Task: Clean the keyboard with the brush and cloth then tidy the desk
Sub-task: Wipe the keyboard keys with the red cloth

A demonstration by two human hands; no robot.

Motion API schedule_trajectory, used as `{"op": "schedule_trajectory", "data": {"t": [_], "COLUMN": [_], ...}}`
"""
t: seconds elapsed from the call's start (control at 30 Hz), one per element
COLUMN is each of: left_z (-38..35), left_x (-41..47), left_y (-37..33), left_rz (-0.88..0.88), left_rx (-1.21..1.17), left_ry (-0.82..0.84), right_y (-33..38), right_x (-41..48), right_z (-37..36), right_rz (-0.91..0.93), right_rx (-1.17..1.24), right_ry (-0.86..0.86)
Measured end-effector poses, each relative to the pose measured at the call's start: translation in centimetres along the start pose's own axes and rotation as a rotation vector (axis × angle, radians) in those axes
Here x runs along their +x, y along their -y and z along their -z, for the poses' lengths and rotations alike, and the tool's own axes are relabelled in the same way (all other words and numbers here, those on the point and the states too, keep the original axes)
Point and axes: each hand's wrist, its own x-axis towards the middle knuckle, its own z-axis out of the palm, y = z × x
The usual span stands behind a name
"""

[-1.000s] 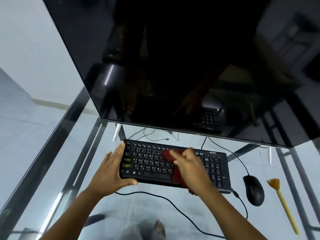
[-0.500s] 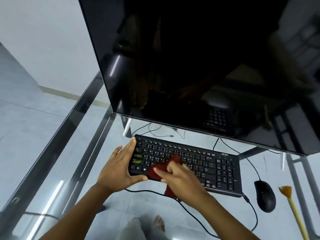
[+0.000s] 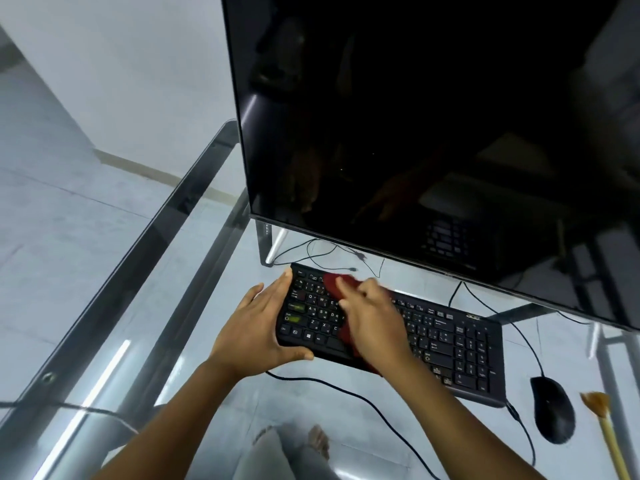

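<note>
The keyboard (image 3: pixel 450 344) is showing a small acer logo top right, and keys lettered Q, W, A, S, Z, X

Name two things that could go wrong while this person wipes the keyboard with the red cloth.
1. The right hand presses the red cloth across the keys; a snagged keycap could pop off the keyboard.
2. The left hand grips only the keyboard's left end, so a hard wipe might swing its right end into the mouse.
</note>
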Motion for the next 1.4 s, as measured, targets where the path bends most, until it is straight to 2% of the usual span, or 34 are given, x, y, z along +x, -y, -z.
{"op": "schedule_trajectory", "data": {"t": [0.07,0.13,0.17,0.23,0.27,0.3,0.37,0.4,0.47,0.53,0.6,0.67,0.7,0.8,0.9,0.97,1.0,1.07,1.17,1.23,1.33,1.4], "left_z": [0.0,0.0,0.1,0.0,0.0,-0.1,-0.1,0.0,0.0,0.0,0.0,0.0,0.1,0.1,0.1,0.2,0.2,0.1,0.0,0.1,0.4,0.6], "left_x": [-0.1,-0.1,-0.1,-0.1,-0.1,-0.1,0.0,0.0,-0.1,-0.2,-0.2,-0.1,-0.1,-0.2,-0.2,-0.1,-0.1,-0.2,-0.2,-0.2,-0.3,-0.3], "left_y": [0.1,0.1,0.0,0.1,0.1,0.2,0.3,0.2,0.2,0.1,0.1,0.2,0.2,0.2,0.2,0.1,0.0,0.0,0.1,0.0,-0.4,-0.6], "left_rz": [-0.012,-0.010,-0.008,-0.007,-0.008,-0.011,-0.018,-0.013,0.008,0.020,0.017,0.009,0.010,0.010,0.004,0.013,0.022,0.036,0.036,0.030,0.037,0.050], "left_rx": [0.000,-0.006,-0.008,-0.011,-0.015,-0.019,-0.025,-0.027,-0.042,-0.061,-0.068,-0.067,-0.067,-0.073,-0.080,-0.077,-0.076,-0.081,-0.077,-0.066,-0.073,-0.089], "left_ry": [-0.013,-0.018,-0.017,-0.016,-0.020,-0.029,-0.039,-0.036,-0.024,-0.023,-0.033,-0.041,-0.038,-0.032,-0.045,-0.046,-0.039,-0.034,-0.038,-0.044,-0.030,-0.030], "right_y": [1.8,1.5,1.0,1.1,1.9,3.1,4.1,3.9,2.9,2.6,3.8,4.0,3.6,3.2,5.1,4.9,4.1,3.8,4.7,4.0,0.4,-0.5], "right_x": [-0.6,0.0,0.5,1.0,0.7,0.1,-0.4,0.0,1.5,2.0,1.6,1.5,2.2,2.5,1.0,1.9,2.7,3.6,1.6,-0.1,-1.4,-0.8], "right_z": [-0.9,-1.2,-1.1,-1.0,-1.1,-1.0,-1.6,-1.5,-1.1,-1.2,-1.5,-1.3,-1.2,-0.6,-0.6,-0.7,-1.0,-1.0,-1.2,-0.4,0.0,-0.7], "right_rz": [0.215,0.306,0.201,0.021,0.022,0.085,0.369,0.417,0.237,0.179,0.317,0.444,0.380,0.199,0.306,0.356,0.277,0.196,0.188,0.222,0.009,-0.018], "right_rx": [0.042,0.002,0.069,0.035,0.062,0.046,-0.051,-0.040,0.081,-0.034,-0.171,-0.106,-0.020,0.042,-0.068,-0.057,0.035,0.063,0.076,-0.006,0.019,-0.030], "right_ry": [0.158,0.200,0.174,0.045,0.045,0.106,0.194,0.156,0.083,0.105,0.171,0.250,0.260,0.168,0.302,0.208,0.185,0.188,0.265,0.202,0.005,-0.026]}}
